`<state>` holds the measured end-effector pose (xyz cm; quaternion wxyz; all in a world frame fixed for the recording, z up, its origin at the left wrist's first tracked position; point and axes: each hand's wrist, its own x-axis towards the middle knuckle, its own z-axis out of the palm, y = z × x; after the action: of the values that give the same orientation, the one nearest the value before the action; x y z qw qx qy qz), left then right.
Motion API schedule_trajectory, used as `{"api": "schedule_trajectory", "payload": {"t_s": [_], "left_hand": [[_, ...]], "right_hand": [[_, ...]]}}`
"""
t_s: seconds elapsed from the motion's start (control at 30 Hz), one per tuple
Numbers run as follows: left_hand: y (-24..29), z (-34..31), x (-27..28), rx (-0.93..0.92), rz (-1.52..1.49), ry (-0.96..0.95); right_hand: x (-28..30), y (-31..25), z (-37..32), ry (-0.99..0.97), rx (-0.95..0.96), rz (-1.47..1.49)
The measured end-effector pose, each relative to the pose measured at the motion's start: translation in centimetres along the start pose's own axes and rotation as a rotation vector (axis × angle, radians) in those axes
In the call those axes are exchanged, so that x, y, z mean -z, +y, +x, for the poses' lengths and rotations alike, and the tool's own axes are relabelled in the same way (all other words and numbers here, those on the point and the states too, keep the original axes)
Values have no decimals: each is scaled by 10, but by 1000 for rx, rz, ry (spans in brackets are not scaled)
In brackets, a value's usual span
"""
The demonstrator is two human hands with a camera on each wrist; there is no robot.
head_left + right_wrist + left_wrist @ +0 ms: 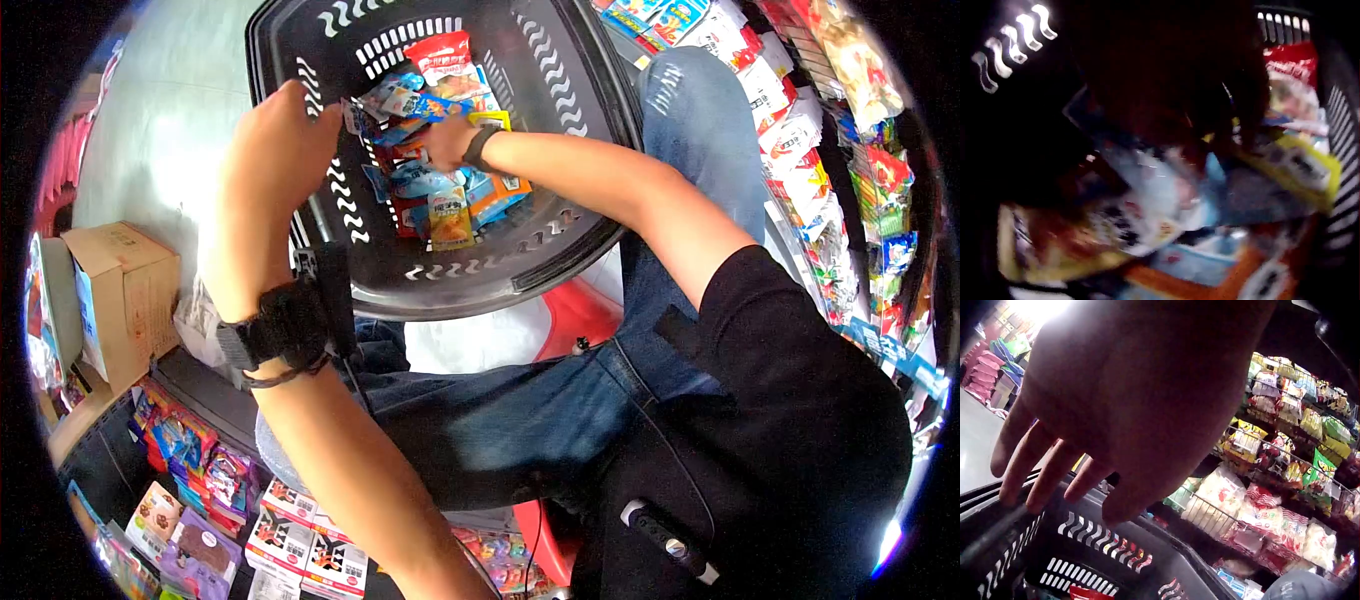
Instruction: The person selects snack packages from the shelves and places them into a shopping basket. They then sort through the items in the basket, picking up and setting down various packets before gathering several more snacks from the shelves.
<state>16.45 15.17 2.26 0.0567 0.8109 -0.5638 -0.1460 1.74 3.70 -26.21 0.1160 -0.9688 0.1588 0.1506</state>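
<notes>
A black plastic shopping basket (430, 292) stands in front of me, holding a heap of snack packets. Over its left rim hangs my left hand (285, 140), with nothing in it; the left wrist view shows its fingers (1044, 478) loosely extended above the basket. My right hand (452, 143) reaches down into the basket among the packets. Around it lie a blue packet (425, 105), a yellow packet (450, 218) and a red-topped packet (440, 55). Its fingers are hidden in the head view and dark in the right wrist view, so I cannot tell whether they grip a packet.
Shelves with hanging snack bags (800, 140) run along the right. To the left stands a cardboard box (125, 290), with boxed goods (285, 540) and packets below it. My jeans-clad knee (690, 110) is close against the basket's right side.
</notes>
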Motion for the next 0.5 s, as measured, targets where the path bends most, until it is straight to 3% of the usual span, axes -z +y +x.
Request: {"api": "schedule_trajectory", "payload": {"t_s": [0.03,0.07,0.1,0.2,0.27,0.33,0.37,0.4,0.47,0.5], "left_hand": [[-2,1,0,-15,20,6],[-3,2,-1,-28,-30,24],[-3,2,-2,-45,-80,38],[-5,1,-6,-64,-45,37],[-6,4,-7,-30,29,-30],[-9,4,-7,-52,66,27],[-11,3,-7,-57,84,57],[-11,3,-6,-56,63,61],[-9,2,-2,-52,28,71],[-10,3,-4,-43,20,63]], "right_hand": [[-5,-7,-6,-459,-131,451],[-10,-13,-12,-871,-431,760],[-17,-35,-4,-1388,-44,400],[-20,-53,-30,-1067,83,-30],[-41,-22,-29,-934,170,403],[-56,-9,-19,-619,268,331],[-47,-9,-20,-522,189,433],[-26,-11,-13,-551,127,432],[-30,3,-10,-188,37,347],[-26,19,6,-118,-34,309]]}}
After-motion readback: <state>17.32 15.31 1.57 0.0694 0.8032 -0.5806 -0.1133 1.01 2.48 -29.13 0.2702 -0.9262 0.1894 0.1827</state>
